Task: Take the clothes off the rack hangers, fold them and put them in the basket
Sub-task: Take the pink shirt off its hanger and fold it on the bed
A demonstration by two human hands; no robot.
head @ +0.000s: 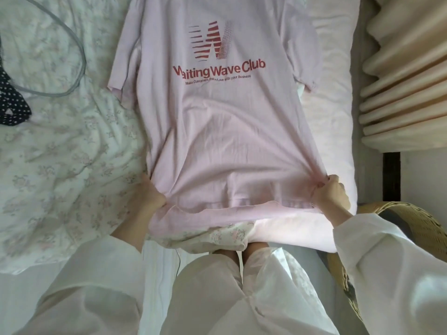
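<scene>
You hold the pink T-shirt (217,131) flat on the bed (60,146), its long axis running straight away from you. Your left hand (148,197) and right hand (330,195) pinch the near hem corners with curled fingers. The wicker basket (411,221) sits nearer your right hand.

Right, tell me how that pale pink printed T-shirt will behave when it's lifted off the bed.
The pale pink printed T-shirt will probably hang limp: it bunches into creases where the left hand and right hand grip its hem. It looks thin and light, draping over the bedding's bumps. Unheld parts, such as the sleeves, would likely sag.
</scene>
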